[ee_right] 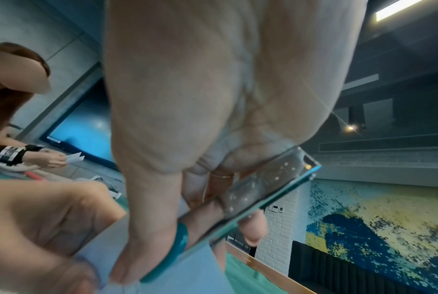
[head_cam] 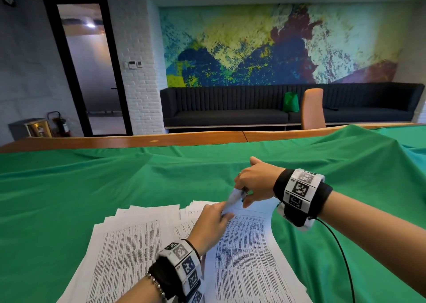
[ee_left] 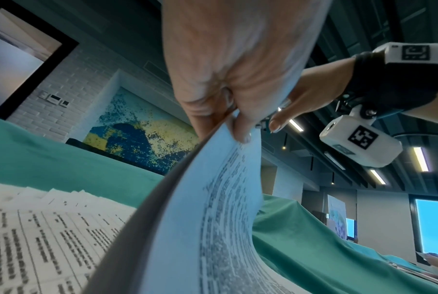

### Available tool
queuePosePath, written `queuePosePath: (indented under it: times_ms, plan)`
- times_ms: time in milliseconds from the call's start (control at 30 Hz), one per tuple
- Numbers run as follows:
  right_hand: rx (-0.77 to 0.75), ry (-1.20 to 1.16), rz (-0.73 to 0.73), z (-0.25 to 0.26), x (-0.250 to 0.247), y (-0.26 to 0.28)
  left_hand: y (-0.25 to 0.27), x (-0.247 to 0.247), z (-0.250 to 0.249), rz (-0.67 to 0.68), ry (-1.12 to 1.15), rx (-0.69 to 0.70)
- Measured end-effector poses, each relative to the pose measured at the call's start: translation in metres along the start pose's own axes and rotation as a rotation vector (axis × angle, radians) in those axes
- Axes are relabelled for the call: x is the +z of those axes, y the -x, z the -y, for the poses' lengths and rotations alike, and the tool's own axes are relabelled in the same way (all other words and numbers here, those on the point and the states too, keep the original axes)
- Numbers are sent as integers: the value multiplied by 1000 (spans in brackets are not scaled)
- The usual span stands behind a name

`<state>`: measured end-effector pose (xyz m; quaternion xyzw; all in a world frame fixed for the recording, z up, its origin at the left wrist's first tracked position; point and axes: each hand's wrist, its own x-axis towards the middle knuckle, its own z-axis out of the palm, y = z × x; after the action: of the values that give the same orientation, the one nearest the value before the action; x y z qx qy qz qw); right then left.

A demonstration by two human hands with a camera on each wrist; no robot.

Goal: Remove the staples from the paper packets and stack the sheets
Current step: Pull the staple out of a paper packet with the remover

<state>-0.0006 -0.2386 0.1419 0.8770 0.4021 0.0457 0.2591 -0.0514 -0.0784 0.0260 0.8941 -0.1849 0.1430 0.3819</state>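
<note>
A stapled paper packet (head_cam: 249,245) lies on the green cloth (head_cam: 92,187), its far corner lifted. My left hand (head_cam: 221,212) pinches that raised corner between thumb and fingers; the left wrist view shows the packet (ee_left: 212,218) bending up into the fingers (ee_left: 240,129). My right hand (head_cam: 247,193) grips a teal and metal staple remover (ee_right: 250,199) held right at the same corner, its tip against the paper (ee_right: 162,264). The staple itself is hidden. Loose printed sheets (head_cam: 129,240) lie fanned out to the left of the packet.
A black cable (head_cam: 341,252) runs from my right wristband across the cloth. The wooden table edge (head_cam: 138,141) shows beyond the cloth, with an orange chair (head_cam: 313,109) behind it. Another person's hands (ee_right: 49,159) work with paper to my right.
</note>
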Motion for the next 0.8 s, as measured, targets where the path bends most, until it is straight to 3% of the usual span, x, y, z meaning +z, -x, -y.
queuePosePath:
  times_ms: [300, 800]
  plan:
    - [-41, 95, -34, 4, -6, 3, -1, 0, -8, -32, 2, 26]
    - [-74, 268, 10, 12, -16, 5, -9, -1, -14, 54, -27, 3]
